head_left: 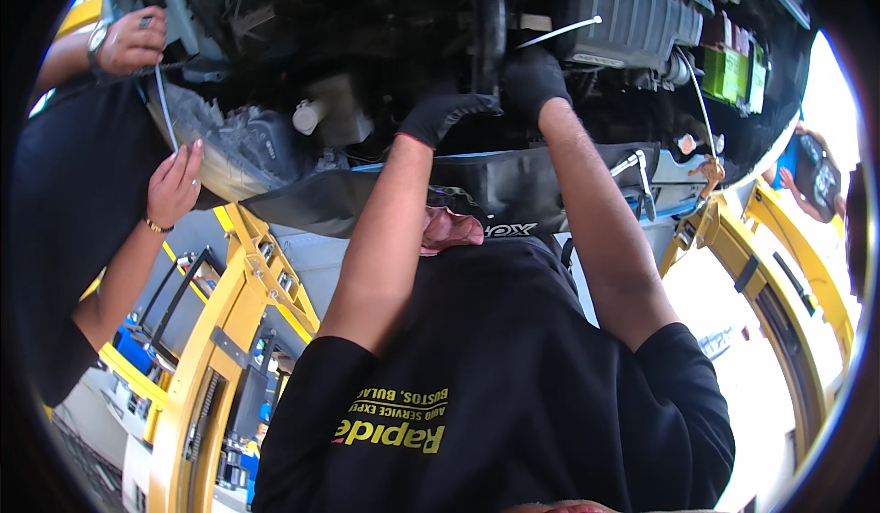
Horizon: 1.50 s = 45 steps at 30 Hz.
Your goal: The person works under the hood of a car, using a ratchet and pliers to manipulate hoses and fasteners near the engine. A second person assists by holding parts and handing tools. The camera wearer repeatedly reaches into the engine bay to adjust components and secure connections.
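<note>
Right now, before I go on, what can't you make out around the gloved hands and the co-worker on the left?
Right hand, head view: its fingers are hidden by the back of the hand and deep shadow; any grip is unclear.
Left hand, head view: dark fingertips merge with shadow by the black bar; contact is unclear.
White strip, head view: its lower end is lost near the right hand.
Co-worker's black shirt, head view: cut off by the fisheye rim.

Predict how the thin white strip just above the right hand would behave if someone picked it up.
The white strip is probably springy rather than floppy, since it shows only a gentle bow, though its support is unclear. Being so slender, it is likely light. The small knob at its end might snag on the ribbed grey housing behind it.
</note>
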Each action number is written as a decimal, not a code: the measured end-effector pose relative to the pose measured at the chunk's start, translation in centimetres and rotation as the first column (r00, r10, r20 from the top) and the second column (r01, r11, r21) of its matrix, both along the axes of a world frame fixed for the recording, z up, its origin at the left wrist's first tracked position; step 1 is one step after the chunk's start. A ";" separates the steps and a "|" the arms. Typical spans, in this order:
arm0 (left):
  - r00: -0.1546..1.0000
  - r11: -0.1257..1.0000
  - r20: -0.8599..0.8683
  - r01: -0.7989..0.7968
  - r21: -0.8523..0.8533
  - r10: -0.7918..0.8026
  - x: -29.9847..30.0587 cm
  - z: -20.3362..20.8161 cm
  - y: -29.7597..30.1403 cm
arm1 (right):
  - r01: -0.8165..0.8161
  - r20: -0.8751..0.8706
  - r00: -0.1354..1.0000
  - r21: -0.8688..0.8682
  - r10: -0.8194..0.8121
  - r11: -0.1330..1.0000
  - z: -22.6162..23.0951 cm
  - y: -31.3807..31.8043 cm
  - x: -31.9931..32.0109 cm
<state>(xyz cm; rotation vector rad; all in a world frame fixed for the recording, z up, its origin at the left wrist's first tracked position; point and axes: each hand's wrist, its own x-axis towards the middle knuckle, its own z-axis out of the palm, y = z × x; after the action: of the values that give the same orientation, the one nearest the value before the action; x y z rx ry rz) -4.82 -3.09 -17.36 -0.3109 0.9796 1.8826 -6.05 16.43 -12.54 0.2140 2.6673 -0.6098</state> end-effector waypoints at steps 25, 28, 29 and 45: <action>0.859 0.624 -0.387 -0.105 -0.774 -0.336 2.9 -2.1 -0.6 | 0.289 0.210 0.951 -0.330 -0.229 0.899 -1.8 1.7 -1.8; 0.831 0.650 -0.380 -0.030 -0.760 -0.406 2.3 -2.3 0.4 | -0.323 -0.007 0.943 0.219 0.333 0.921 -1.5 1.8 -1.2; 0.824 0.650 -0.372 -0.006 -0.760 -0.427 2.1 -2.4 0.7 | -0.356 0.016 0.929 0.314 0.370 0.880 -0.3 0.3 -0.8; 0.300 0.245 0.774 -0.950 0.191 0.558 1.2 -8.3 5.9 | 0.150 0.120 0.986 -0.368 -0.113 0.918 -5.4 5.0 -1.8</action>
<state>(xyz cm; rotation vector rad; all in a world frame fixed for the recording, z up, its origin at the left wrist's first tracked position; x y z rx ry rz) -3.63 2.77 -25.65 -1.0690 -0.4987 2.6649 -7.85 21.39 -17.94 0.3054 2.3977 -1.1088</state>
